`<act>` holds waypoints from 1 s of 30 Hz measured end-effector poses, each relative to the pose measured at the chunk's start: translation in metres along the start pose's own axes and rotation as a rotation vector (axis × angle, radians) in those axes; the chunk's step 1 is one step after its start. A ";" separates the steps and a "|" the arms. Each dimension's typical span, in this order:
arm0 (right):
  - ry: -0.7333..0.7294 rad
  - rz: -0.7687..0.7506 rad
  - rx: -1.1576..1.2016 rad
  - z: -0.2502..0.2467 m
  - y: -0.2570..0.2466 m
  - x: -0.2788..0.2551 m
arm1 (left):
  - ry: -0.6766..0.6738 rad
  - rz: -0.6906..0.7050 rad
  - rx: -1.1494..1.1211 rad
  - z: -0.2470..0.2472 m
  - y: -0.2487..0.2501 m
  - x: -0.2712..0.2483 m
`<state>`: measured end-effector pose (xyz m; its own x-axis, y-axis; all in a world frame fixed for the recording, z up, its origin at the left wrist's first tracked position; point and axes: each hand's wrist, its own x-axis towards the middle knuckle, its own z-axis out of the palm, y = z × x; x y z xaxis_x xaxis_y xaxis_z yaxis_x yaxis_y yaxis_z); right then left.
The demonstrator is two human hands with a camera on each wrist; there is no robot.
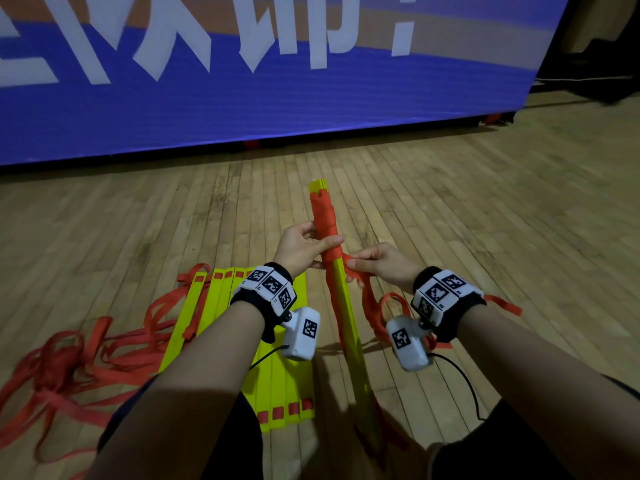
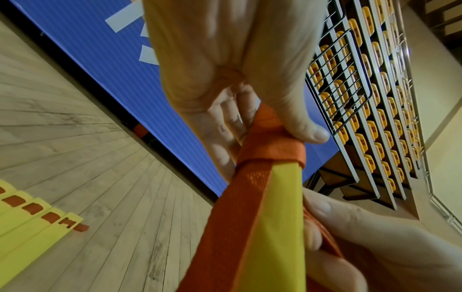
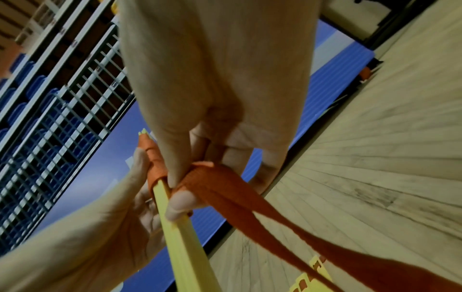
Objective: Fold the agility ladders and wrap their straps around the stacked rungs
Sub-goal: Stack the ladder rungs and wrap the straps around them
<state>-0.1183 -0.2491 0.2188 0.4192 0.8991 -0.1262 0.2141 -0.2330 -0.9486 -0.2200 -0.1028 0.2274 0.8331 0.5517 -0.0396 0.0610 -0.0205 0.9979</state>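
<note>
- Stacked rungs (image 1: 349,327): yellow bundle held up off the wooden floor (image 1: 485,209), far end pointing away from the person, near end down between the forearms.
- Wrapped strap (image 1: 323,216): orange webbing wound in several turns round the far part of the bundle, leaving only the yellow tip bare beyond it. This part of the wrap looks done.
- Left hand (image 1: 300,245): fingers curled round the bundle at the lowest turn, thumb pressed across the webbing, as the left wrist view shows; it grips the stack and pins the wrap.
- Right hand (image 1: 375,263): just beside the left, thumb and fingers pinching the loose strap (image 3: 225,189) against the edge of the rungs.
- Free strap lengths (image 1: 374,310): orange loops hang from the right hand toward the floor, with more trailing past the right wrist. Still unwound.
- Second ladder (image 1: 277,386): yellow rungs lying side by side and flat on the floor to the left, under the left forearm; not stacked, not wrapped.
- Tangle of orange straps (image 1: 59,372): loose heap on the floor at far left, joined to the flat rungs.
- Blue banner (image 1: 242,98): stands along the floor behind.
- Progress, judged: first ladder folded and roughly a third wrapped; the remaining strap must be wound down the stack and secured. The second ladder is wholly untouched.
</note>
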 end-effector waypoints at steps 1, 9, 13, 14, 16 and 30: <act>-0.022 0.005 0.032 0.000 -0.001 0.000 | -0.009 -0.004 -0.004 -0.001 0.001 0.000; 0.045 0.070 -0.016 0.002 -0.007 -0.004 | -0.040 -0.026 0.060 -0.005 -0.003 0.001; 0.151 0.083 -0.216 0.002 -0.001 0.000 | -0.014 -0.016 0.068 -0.003 -0.003 0.001; 0.161 0.084 -0.224 0.002 0.000 0.000 | -0.014 -0.014 0.065 -0.002 -0.003 0.000; 0.175 0.078 -0.205 0.002 0.002 0.000 | -0.031 -0.027 0.035 -0.002 -0.002 0.000; 0.304 0.009 0.031 -0.005 -0.003 0.003 | -0.385 -0.279 0.117 -0.009 -0.002 -0.010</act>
<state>-0.1138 -0.2479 0.2222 0.6669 0.7437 -0.0458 0.1847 -0.2246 -0.9568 -0.2338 -0.1006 0.2262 0.9175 0.2014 -0.3429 0.3541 -0.0210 0.9350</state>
